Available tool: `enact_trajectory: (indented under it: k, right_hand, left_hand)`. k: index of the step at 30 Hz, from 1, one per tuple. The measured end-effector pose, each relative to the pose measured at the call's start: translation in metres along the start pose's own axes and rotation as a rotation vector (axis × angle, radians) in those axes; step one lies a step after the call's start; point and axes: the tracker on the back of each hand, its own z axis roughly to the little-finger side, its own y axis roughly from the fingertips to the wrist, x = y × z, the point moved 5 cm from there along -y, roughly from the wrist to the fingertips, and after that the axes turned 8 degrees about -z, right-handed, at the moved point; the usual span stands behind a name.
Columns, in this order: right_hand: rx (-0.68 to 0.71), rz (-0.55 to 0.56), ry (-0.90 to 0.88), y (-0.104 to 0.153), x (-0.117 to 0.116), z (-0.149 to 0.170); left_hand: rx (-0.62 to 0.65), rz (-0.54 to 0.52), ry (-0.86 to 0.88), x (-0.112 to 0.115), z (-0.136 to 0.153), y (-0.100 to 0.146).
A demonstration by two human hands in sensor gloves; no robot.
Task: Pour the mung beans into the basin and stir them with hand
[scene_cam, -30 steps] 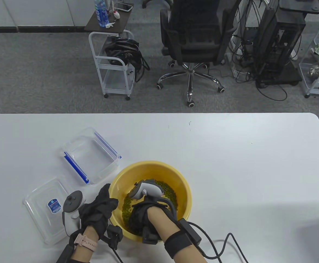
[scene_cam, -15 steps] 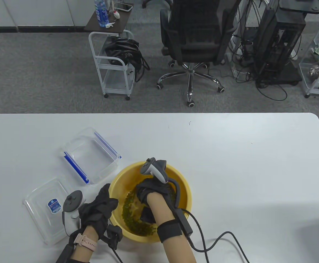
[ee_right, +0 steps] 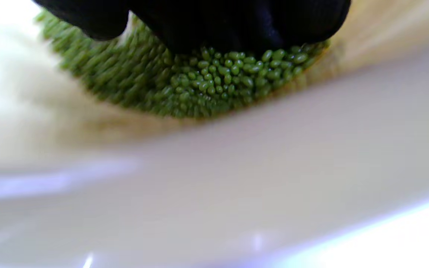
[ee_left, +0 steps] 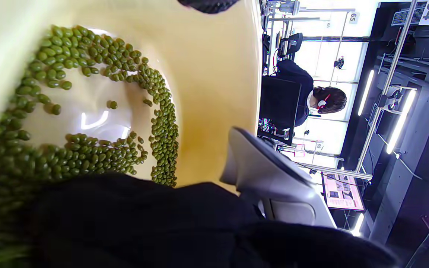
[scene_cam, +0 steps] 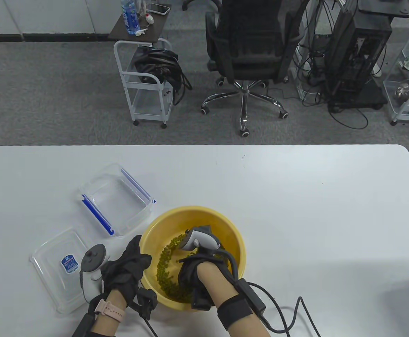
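The yellow basin (scene_cam: 194, 210) stands near the table's front edge. Green mung beans (scene_cam: 165, 261) lie in a ring round its bottom. My right hand (scene_cam: 189, 277) in a black glove is down inside the basin at its near side. In the right wrist view its fingers (ee_right: 218, 22) dip into the heap of beans (ee_right: 214, 82). My left hand (scene_cam: 129, 265) grips the basin's left rim, one fingertip (ee_left: 207, 4) hooked over the edge. The left wrist view shows the beans (ee_left: 88, 156) and the basin's inner wall (ee_left: 207, 74).
An empty clear box with blue clips (scene_cam: 116, 198) sits behind and left of the basin. Its lid (scene_cam: 59, 266) lies flat by my left wrist. A cable (scene_cam: 288, 316) trails right from my right forearm. Chairs and carts stand beyond the far edge.
My right hand swept from the basin's near side to its far side and back toward the near side, pushing the beans around. The left hand has kept its hold on the rim.
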Motion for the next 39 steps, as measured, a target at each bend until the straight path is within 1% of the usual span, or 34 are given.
enact_trajectory:
  k: [1,4,7,9,10,11,13,14,16,18,19,21,23,26,28,30,34,35,37,38,39]
  right_hand:
    - [0.021,-0.046,0.003,-0.003,-0.006,-0.009]
    - [0.129,-0.067,-0.004,-0.006,-0.008,-0.035]
    - [0.144,-0.010,-0.065,-0.006,0.004,-0.051]
    - [0.166,0.050,-0.140,-0.005,0.022,-0.056]
    - [0.158,0.099,-0.173,-0.004,0.032,-0.054]
    - [0.122,0.201,-0.213,-0.003,0.047,-0.048]
    - [0.090,0.328,-0.266,0.002,0.068,-0.035]
    - [0.074,0.354,-0.287,0.003,0.074,-0.029]
    - [-0.026,0.431,-0.253,0.007,0.084,-0.008]
    - [-0.056,0.464,-0.221,0.013,0.088,0.007]
    - [-0.121,0.462,-0.226,0.015,0.086,0.019]
    - [-0.167,0.403,-0.198,0.016,0.078,0.031]
    - [-0.170,0.340,-0.178,0.016,0.067,0.038]
    - [-0.149,0.193,-0.150,0.011,0.042,0.038]
    - [-0.108,0.153,-0.099,0.009,0.029,0.031]
    - [-0.043,0.068,-0.059,0.005,0.012,0.019]
    - [0.009,-0.007,0.027,-0.003,-0.010,-0.009]
    - [0.049,-0.028,0.027,-0.004,-0.013,-0.020]
    - [0.101,-0.030,0.017,-0.005,-0.013,-0.035]
    - [0.148,0.002,0.002,-0.005,-0.006,-0.045]
    - [0.129,0.030,-0.018,-0.005,-0.001,-0.046]
  left_hand:
    - [0.000,0.001,0.000,0.000,0.000,0.000]
    - [0.001,0.000,-0.001,0.000,0.000,0.000]
    - [0.000,0.004,0.001,0.000,0.000,0.000]
    - [0.000,0.006,-0.001,0.000,0.000,0.000]
    - [0.000,0.006,-0.001,0.000,0.000,0.000]
    - [0.000,0.006,0.000,0.000,0.000,0.000]
    - [-0.001,0.007,0.001,0.000,0.000,0.000]
    - [-0.001,0.006,0.001,0.000,0.000,0.000]
    - [-0.002,0.007,0.003,0.000,0.000,0.000]
    - [-0.002,0.006,0.003,0.000,0.000,0.000]
    - [-0.002,0.006,0.002,0.000,0.000,0.000]
    - [-0.001,0.004,0.001,0.000,0.000,0.000]
    - [-0.001,0.004,0.000,0.000,0.000,0.000]
    - [-0.001,0.002,-0.001,0.000,0.000,0.000]
    - [-0.001,0.002,0.000,0.000,0.000,0.000]
    - [0.001,0.002,-0.002,0.000,0.000,0.000]
    - [0.000,0.002,-0.003,0.000,0.000,0.000]
    - [0.000,0.002,-0.003,0.000,0.000,0.000]
    - [0.000,0.004,-0.005,0.000,0.000,0.000]
    - [0.000,0.005,-0.004,0.000,0.001,-0.001]
    - [0.000,0.005,-0.004,0.000,0.001,-0.001]
